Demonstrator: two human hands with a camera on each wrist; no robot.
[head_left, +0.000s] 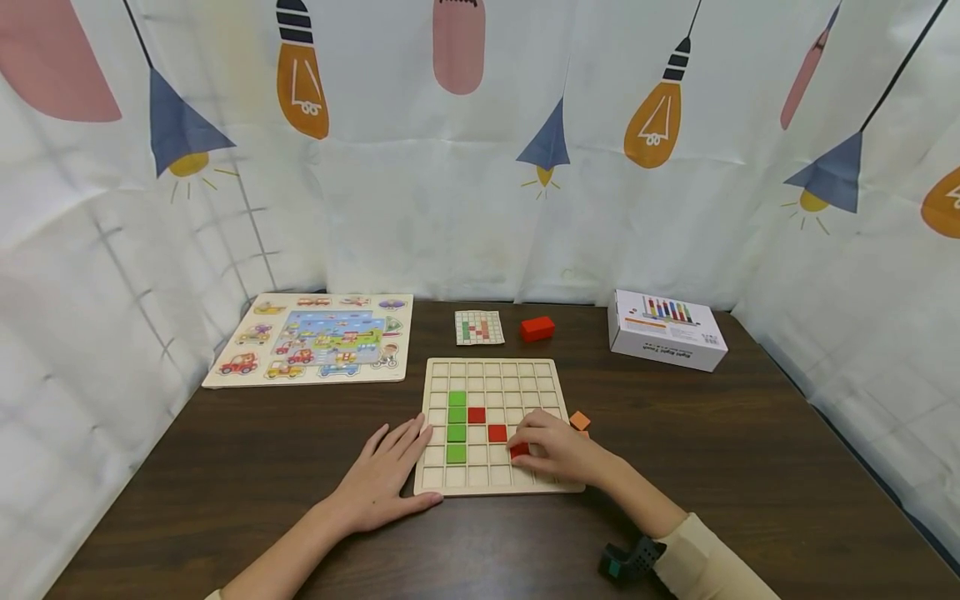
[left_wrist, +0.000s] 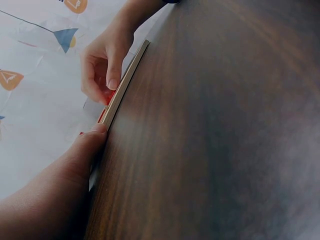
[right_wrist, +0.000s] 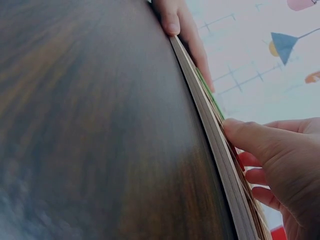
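Tile (head_left: pixel 519 451): red, at a cell of the board (head_left: pixel 487 385), diagonally right of and nearer than the middle red tile (head_left: pixel 497 433); fingers partly cover it.
Right hand (head_left: pixel 558 450): I see thumb and fingers pinching it.
Left hand (head_left: pixel 382 483): fingers straight at the board's left edge, thumb touching the near corner; steadying, I judge.
Seating: I can't tell whether it lies flat; I'd square its edges to the ridges and press evenly before letting go.
Card (head_left: pixel 479 327): beyond the board; I'd check the cell against its pattern.
Release: I'd lift straight up, sparing neighbouring tiles a knock.
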